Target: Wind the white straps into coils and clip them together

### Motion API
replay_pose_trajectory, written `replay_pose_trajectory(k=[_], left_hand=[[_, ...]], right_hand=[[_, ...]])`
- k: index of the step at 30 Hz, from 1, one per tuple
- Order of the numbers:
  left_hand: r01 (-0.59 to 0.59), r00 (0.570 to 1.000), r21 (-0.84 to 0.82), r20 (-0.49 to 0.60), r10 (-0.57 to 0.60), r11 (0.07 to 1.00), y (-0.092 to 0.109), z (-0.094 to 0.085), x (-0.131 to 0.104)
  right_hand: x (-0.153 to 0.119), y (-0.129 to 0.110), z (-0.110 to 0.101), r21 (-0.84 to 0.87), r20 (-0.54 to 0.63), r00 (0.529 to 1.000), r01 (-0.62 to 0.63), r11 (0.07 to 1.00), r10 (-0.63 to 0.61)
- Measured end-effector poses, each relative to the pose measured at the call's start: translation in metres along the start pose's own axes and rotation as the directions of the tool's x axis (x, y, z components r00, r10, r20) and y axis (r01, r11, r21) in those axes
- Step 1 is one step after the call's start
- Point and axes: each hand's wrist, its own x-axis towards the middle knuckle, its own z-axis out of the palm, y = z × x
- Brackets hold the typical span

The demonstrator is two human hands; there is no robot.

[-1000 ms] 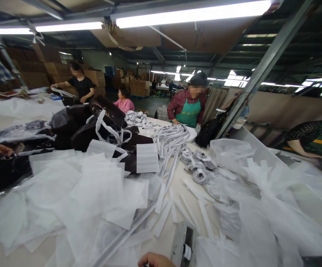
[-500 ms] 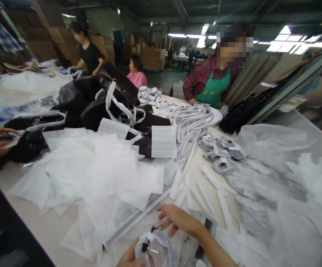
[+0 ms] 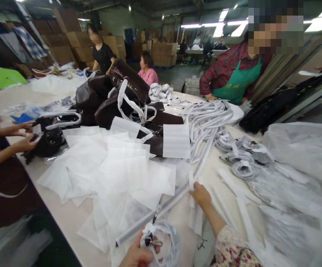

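Note:
A coiled strap wrapped in white foam (image 3: 169, 243) is in my left hand (image 3: 139, 252) at the bottom centre, its fingers closed round the side where dark ends and a metal clasp show. Farther forward and right, my right hand (image 3: 201, 194) pinches a narrow white foam strip (image 3: 191, 181). Beside that hand a long wrapped strap (image 3: 141, 221) runs diagonally over the table. Other white strips (image 3: 199, 218) lie just below my right hand.
White foam sheets (image 3: 127, 163) spread at centre-left, with dark bags (image 3: 105, 96) behind. Wrapped straps (image 3: 205, 115) and coils (image 3: 243, 168) lie right of centre, plastic bags (image 3: 297, 148) far right. Another person's hands (image 3: 24, 139) work at left; a person in a green apron (image 3: 237, 83) stands across.
My right hand has moved away from the coil, forward and right, and has taken hold of a white strip. The coil remains in my left hand. The view has shifted.

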Motion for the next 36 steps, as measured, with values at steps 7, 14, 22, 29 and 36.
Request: replay_pose_trajectory(k=[7,14,22,29,36], left_hand=[[-0.024,0.997,0.048,0.075,0.02,0.999,-0.013,0.027,-0.017],[-0.013,0.991,0.011,0.137,0.011,1.0,-0.032,0.032,-0.039],[-0.053,0.99,0.046,0.136,0.047,0.998,-0.04,0.043,-0.066],[-0.142,0.955,0.136,0.28,0.099,0.981,-0.056,0.039,-0.082],[-0.197,0.919,0.21,0.381,0.105,0.958,-0.06,0.037,-0.092]], right_hand=[[-0.048,0.037,-0.025,0.425,0.015,0.992,0.104,0.899,-0.122],[-0.158,0.041,-0.048,0.902,0.143,0.948,-0.007,0.431,-0.283],[-0.252,0.041,-0.045,0.979,0.187,0.918,-0.203,-0.01,-0.35],[-0.28,0.053,-0.035,0.998,-0.03,0.984,0.041,0.055,-0.176],[-0.308,0.065,-0.05,0.923,-0.072,0.908,0.217,0.318,-0.412]])
